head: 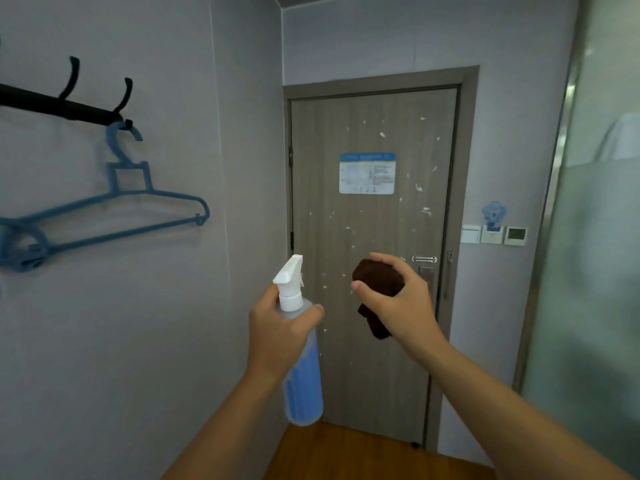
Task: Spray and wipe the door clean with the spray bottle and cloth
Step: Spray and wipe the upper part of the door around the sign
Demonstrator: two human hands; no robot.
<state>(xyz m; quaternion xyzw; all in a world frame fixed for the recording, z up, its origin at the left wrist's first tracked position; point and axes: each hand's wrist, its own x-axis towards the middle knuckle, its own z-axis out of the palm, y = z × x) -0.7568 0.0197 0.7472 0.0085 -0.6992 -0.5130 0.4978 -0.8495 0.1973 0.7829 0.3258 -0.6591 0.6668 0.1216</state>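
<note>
Setting: narrow entry passage, pale wall close on the left, frosted glass partition close on the right, wooden floor running up to the threshold.
Door: grey wood-grain door stands closed at the passage's end inside a darker frame; white flecks scatter across its upper and middle panel, thickest toward the right edge.
Notice: blue-and-white printed sheet sits on the door's upper half, clear of both edges.
Handle: metal door handle lies near the right edge, partly behind the right hand.
Left hand: left hand wraps the neck of the spray bottle; grip holds the bottle just under its white trigger head, nozzle aimed at the door, bottle tilted slightly left at the top.
Right hand: right hand clutches a bunched dark brown cloth; grip closed on it, a tail of fabric hanging below the palm.
Spacing: both hands are raised in front of the door's lower middle; whether cloth touches the panel cannot be told.
Left wall: black hook rail carries blue plastic hangers, jutting toward the walkway.
Right wall: switch plates sit between frame and glass, with a small blue sticker above them.
</note>
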